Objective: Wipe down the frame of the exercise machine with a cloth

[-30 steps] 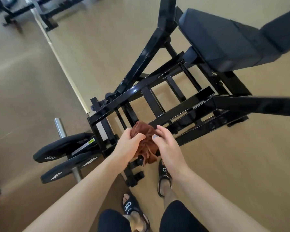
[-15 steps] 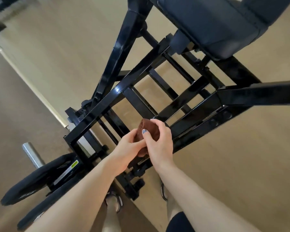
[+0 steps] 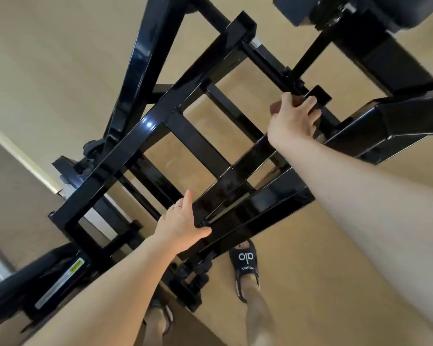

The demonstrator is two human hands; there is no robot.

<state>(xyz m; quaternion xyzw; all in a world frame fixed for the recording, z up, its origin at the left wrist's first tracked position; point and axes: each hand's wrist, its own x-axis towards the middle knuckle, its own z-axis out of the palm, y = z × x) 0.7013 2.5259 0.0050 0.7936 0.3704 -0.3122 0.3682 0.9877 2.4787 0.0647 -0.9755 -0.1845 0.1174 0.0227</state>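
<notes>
Here the right hand (image 3: 294, 118) was far out on the black frame (image 3: 145, 131) of the exercise machine, its fingers curled over a cross bar near the seat post, with the brown cloth (image 3: 276, 107) almost wholly hidden under the palm — only a small brown edge showed by the thumb side. That grip likely pressed the cloth flat against the bar so that it could be dragged along the metal. The left hand (image 3: 183, 224) was nearer the body on a lower rail, thumb hooked along the bar's edge and fingers reaching over it; it held no cloth and seemed to be there as a brace while the person leaned in. Whether its fingertips wrapped fully round the rail could not be told. Around them, the frame's many rungs and slanted beams crossed closely, so the wiping hand would have to work between bars, and a thick angled beam (image 3: 395, 123) just beside the right wrist might crowd a longer stroke. The padded seat (image 3: 395, 11) sat above at the top edge. A weight plate (image 3: 18, 285) lay low on the left, and a black sandal (image 3: 245, 264) stood on the tan floor (image 3: 60, 58) under the rails.
</notes>
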